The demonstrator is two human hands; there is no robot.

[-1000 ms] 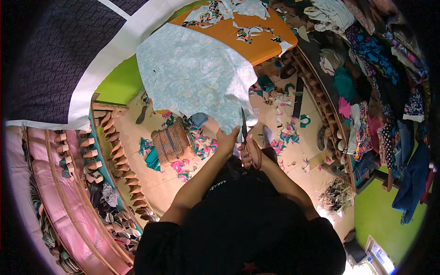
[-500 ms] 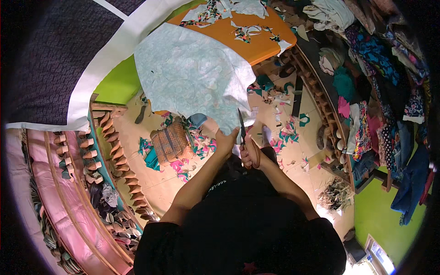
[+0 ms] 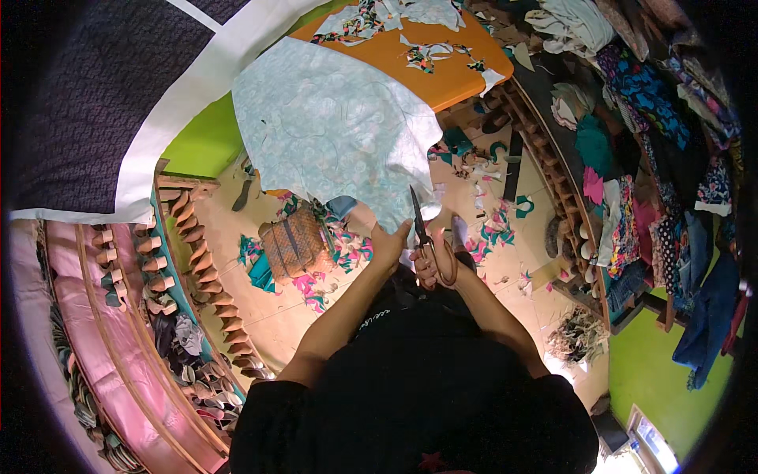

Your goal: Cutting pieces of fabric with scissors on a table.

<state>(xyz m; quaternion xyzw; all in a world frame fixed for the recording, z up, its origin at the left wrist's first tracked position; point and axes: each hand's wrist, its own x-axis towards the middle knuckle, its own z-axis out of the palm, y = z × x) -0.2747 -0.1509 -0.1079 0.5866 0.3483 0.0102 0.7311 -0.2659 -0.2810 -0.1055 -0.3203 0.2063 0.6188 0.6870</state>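
- The left hand [image 3: 389, 243] reaches forward from a bent elbow, forearm rising from the lower edge, and its fingers are pinched together on the lower edge of the pale blue cloth [image 3: 335, 130].
- The right hand [image 3: 433, 265] sits just beside the left one, wrist turned inward, with its fingers closed through the reddish loops of the scissors [image 3: 425, 237].
- The scissors point up and away from the body; the dark blades meet the cloth's bottom hem, and I cannot tell how far they are parted.
- The cloth hangs down off the near edge of the orange counter [image 3: 442, 67], with its upper part spread over the counter top.
- Cut scraps of patterned fabric [image 3: 493, 233] lie scattered over the beige floor [image 3: 276, 316] below the hands.
- A brown woven bag [image 3: 294, 241] rests on the floor to the left of the left hand, near it but apart.
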